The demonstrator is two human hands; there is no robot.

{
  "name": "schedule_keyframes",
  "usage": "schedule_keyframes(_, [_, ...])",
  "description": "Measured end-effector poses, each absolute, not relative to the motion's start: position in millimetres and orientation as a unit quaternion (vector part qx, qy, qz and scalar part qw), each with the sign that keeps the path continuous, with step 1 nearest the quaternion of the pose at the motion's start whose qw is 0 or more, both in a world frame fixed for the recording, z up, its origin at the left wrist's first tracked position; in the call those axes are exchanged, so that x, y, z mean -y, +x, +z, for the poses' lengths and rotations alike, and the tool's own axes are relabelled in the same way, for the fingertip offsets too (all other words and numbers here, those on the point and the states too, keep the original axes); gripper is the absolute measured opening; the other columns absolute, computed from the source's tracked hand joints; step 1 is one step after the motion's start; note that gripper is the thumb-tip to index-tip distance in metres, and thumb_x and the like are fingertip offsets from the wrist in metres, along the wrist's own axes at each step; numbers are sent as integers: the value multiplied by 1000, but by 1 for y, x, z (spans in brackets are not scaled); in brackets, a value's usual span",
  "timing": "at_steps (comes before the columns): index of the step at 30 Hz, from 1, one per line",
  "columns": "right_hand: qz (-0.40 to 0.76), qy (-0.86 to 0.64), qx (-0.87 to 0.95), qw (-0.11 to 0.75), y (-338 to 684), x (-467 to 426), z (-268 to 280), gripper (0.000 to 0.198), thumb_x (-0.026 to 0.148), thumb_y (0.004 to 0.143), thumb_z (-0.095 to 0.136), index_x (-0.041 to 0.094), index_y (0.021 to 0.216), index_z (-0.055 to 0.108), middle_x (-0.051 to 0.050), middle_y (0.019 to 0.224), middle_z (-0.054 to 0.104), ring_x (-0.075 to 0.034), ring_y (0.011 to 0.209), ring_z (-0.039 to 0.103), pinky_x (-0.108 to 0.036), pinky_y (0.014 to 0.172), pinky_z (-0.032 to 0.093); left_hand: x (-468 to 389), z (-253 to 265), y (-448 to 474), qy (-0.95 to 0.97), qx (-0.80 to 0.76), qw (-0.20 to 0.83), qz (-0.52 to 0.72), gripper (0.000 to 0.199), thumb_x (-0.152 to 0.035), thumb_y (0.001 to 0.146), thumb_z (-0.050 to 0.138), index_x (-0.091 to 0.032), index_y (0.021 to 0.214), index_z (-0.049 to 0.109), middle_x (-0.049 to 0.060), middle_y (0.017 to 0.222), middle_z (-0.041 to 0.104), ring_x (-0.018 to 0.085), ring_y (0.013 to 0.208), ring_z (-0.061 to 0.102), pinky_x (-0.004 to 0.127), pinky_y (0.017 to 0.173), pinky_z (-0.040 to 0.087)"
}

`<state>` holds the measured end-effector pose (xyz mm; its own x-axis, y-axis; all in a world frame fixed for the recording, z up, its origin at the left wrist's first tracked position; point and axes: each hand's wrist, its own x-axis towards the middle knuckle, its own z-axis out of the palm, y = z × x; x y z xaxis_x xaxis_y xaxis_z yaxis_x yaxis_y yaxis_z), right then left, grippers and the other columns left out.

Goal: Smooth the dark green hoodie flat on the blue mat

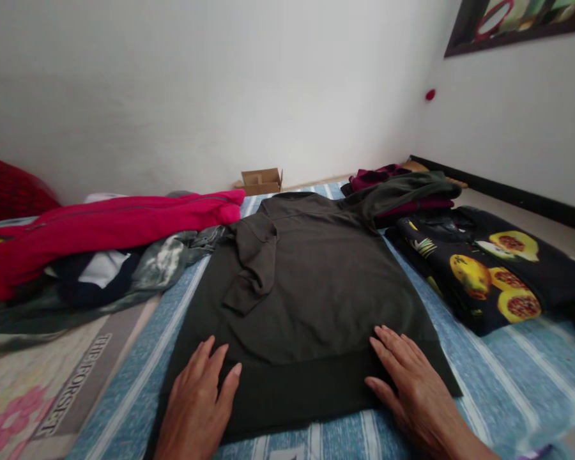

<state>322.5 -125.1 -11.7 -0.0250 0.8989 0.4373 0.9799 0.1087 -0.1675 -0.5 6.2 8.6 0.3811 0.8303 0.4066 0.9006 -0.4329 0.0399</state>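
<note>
A dark olive-grey long-sleeved top (326, 275) lies spread out on a blue striped cloth, its hem band towards me and its collar at the far end. One sleeve is folded inward over the body on the left; the other stretches out at the far right, onto a pile of clothes. My left hand (199, 396) rests on the left part of the hem with its fingers apart. Flat on the hem's right part lies my right hand (407, 377), fingers stretched out. Neither hand grips the fabric.
Left of the top is a heap of clothes with a bright pink garment (124, 223) uppermost. To the right lie a folded black fruit-print garment (489, 268) and a maroon garment (378, 176). A small cardboard box (261, 182) stands by the back wall.
</note>
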Motion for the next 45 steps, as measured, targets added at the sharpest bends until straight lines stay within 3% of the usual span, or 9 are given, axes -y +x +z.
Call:
schedule_keyframes(5, [-87, -664, 692, 269, 333, 93, 12, 38, 37, 90, 47, 15, 119, 57, -14, 126, 56, -27, 117, 51, -43, 96, 45, -24, 45, 62, -877, 437, 40, -196, 40, -39, 89, 38, -15, 117, 56, 13, 135, 50, 25, 127, 43, 42, 102, 41])
schedule_keyframes(11, [-60, -687, 697, 199, 351, -12, 53, 37, 34, 89, 48, 12, 118, 57, -15, 127, 54, -27, 117, 51, -39, 97, 42, -83, 62, 158, -908, 412, -66, -50, 42, -26, 88, 40, -11, 126, 49, 14, 143, 40, 22, 134, 33, 36, 109, 30])
schedule_keyframes(18, [-19, -678, 722, 134, 369, -134, 49, 41, 36, 92, 41, 12, 124, 52, -15, 132, 48, -25, 120, 46, -36, 99, 36, -159, 36, 198, -856, 512, -65, 15, 62, -43, 90, 33, -4, 138, 33, 18, 149, 22, 28, 139, 17, 43, 110, 22])
schedule_keyframes(22, [-18, -696, 708, 114, 383, -178, 28, 48, 42, 93, 38, 14, 132, 45, -14, 138, 43, -26, 127, 37, -38, 104, 28, -176, 35, 196, -851, 519, -68, 48, 67, -50, 88, 32, -8, 140, 32, 16, 150, 22, 28, 139, 18, 47, 111, 18])
schedule_keyframes(27, [4, -755, 649, 94, 397, -198, -7, 62, 50, 94, 31, 5, 136, 40, -20, 142, 35, -31, 132, 28, -43, 105, 23, -194, 36, 201, -835, 547, -52, 38, 62, -46, 90, 26, -8, 138, 37, 16, 148, 29, 27, 137, 25, 46, 109, 21])
schedule_keyframes(33, [27, -774, 626, 86, 398, -200, -19, 66, 56, 93, 26, 12, 141, 35, -16, 147, 28, -30, 137, 20, -45, 108, 14, -226, 23, 189, -787, 614, -49, 27, 68, -53, 89, 24, -9, 141, 31, 15, 152, 19, 27, 140, 16, 48, 109, 19])
schedule_keyframes(45, [51, -778, 620, 85, 396, -201, -17, 64, 56, 92, 28, 16, 141, 36, -15, 148, 27, -30, 137, 18, -47, 107, 13, -299, 19, 166, -743, 669, -19, 5, 64, -53, 89, 28, -11, 136, 37, 17, 148, 29, 29, 134, 30, 45, 105, 27])
